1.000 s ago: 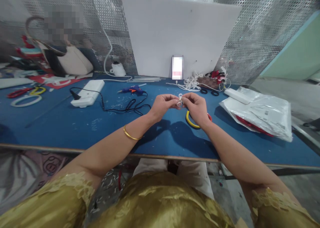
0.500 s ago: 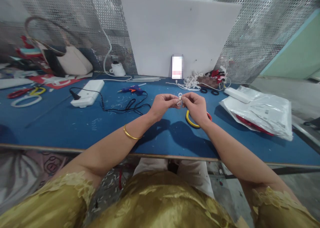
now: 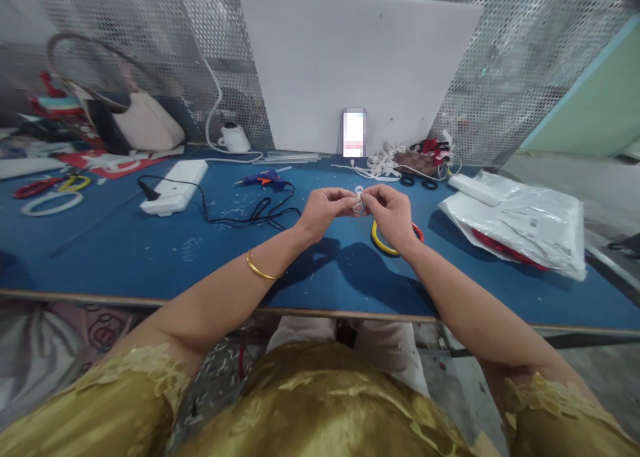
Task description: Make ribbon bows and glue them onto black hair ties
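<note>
Between my fingertips is a small white looped cord, with one loop standing above the pinch and another below. My left hand pinches it from the left side. From the right, my right hand is closed on the same piece, thumb against forefinger. The fingers cover the middle of the cord, so how it is joined there is hidden. Under my right hand and wrist lie yellow and red scissor handles on the blue table.
A blue glue gun with a black cable and a white power strip lie to the left. A phone leans on a white board. White cords lie behind my hands. A plastic-wrapped package is at right.
Both hands keep their pinch on the white looped cord, with only a very slight shift of the fingers. Nothing else has visibly moved.
</note>
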Tool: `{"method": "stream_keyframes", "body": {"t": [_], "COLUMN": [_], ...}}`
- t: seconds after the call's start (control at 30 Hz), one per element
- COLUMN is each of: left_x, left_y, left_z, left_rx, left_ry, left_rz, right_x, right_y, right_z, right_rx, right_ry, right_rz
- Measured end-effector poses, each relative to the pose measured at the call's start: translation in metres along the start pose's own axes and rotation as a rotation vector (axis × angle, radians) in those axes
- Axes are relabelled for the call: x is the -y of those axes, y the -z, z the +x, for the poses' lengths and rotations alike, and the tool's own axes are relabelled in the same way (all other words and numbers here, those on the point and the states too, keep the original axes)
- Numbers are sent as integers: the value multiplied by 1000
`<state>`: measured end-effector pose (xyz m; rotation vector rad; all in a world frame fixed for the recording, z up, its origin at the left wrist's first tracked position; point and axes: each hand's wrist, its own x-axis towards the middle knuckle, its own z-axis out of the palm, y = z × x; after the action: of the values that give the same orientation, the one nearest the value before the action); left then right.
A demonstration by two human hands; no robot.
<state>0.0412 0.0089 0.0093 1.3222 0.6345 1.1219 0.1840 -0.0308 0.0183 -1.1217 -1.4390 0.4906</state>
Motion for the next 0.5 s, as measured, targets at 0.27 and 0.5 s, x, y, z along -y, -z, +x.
{"method": "stream_keyframes", "body": {"t": [0.27,0.5], "left_x": [-2,-7], "left_y": [0,-4], "left_z": [0,-3], "left_rx": [-7,-51], "left_ry": [2,-55], "left_rz": [42,271], "right_x": [-5,-6], "right_y": [2,7], "right_z": [1,2], "right_rx": [28,73], "right_ry": [40,194], "right_rz": [-20,-300]}}
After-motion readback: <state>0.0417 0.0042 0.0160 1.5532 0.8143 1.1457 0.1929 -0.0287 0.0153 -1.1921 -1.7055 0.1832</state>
